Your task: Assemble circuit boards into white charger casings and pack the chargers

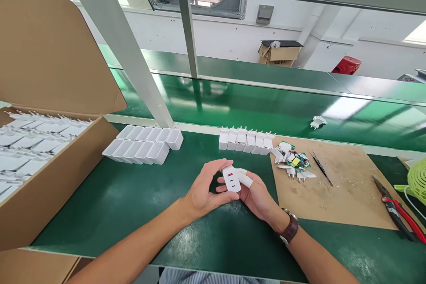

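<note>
A white USB charger (231,179) is held between both hands above the green bench, its face with one red port and two dark slots turned up toward me. My left hand (206,188) grips it from the left, thumb along the lower edge and fingers at the top. From the right, my right hand (254,193) closes on it, with white finger cots on two fingers. Beyond the hands stands a row of white charger housings with plug pins (246,140). Open white empty housings (140,145) sit in two rows to the left.
An open cardboard box (76,159) full of white plug parts fills the left side. On a brown board (349,182) lie circuit boards with broken casings (294,162), tweezers (321,168) and red-handled pliers (397,211). A green fan (417,179) is at the right edge. A white fragment (318,122) lies behind.
</note>
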The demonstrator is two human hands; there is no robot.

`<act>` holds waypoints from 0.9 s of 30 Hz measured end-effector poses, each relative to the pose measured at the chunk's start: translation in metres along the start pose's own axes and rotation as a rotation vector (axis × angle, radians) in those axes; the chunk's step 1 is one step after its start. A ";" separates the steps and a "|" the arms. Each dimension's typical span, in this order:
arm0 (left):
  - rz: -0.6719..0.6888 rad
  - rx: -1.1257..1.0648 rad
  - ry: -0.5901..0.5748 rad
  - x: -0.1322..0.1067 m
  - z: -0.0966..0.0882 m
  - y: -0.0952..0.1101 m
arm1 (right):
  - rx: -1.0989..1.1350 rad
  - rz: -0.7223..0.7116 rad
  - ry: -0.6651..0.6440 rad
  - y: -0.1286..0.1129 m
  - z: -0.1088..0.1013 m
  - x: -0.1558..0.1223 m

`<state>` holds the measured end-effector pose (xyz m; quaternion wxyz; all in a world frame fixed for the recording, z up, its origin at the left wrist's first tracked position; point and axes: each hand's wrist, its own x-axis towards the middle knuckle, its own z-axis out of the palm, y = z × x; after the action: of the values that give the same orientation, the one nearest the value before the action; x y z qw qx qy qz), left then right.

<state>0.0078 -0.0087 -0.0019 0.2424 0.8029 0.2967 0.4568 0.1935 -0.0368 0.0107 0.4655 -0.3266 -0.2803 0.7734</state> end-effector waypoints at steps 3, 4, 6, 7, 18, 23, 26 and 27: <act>0.011 -0.020 0.032 -0.003 0.000 -0.005 | -0.006 0.013 0.002 -0.001 0.002 -0.001; 0.007 -0.020 0.030 -0.003 0.001 -0.005 | -0.009 0.014 0.004 -0.001 0.002 -0.001; -0.001 -0.023 0.022 -0.003 0.001 -0.006 | -0.011 0.016 0.009 0.000 0.002 -0.001; 0.000 -0.025 0.022 -0.003 0.001 -0.006 | -0.012 0.017 0.009 0.000 0.002 -0.001; 0.004 -0.022 0.034 -0.001 0.002 -0.004 | -0.035 0.028 -0.003 0.001 0.001 -0.003; 0.005 -0.016 0.039 0.000 0.002 -0.003 | -0.029 0.034 0.005 0.001 0.001 -0.003; 0.026 0.002 0.049 0.001 0.002 -0.002 | -0.026 0.037 -0.001 0.002 0.000 -0.003; 0.030 0.006 0.053 0.001 0.002 -0.002 | -0.026 0.040 -0.004 0.003 0.000 -0.003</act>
<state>0.0096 -0.0068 -0.0038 0.2253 0.7955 0.2924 0.4805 0.1931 -0.0407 0.0094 0.4450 -0.3365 -0.2845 0.7796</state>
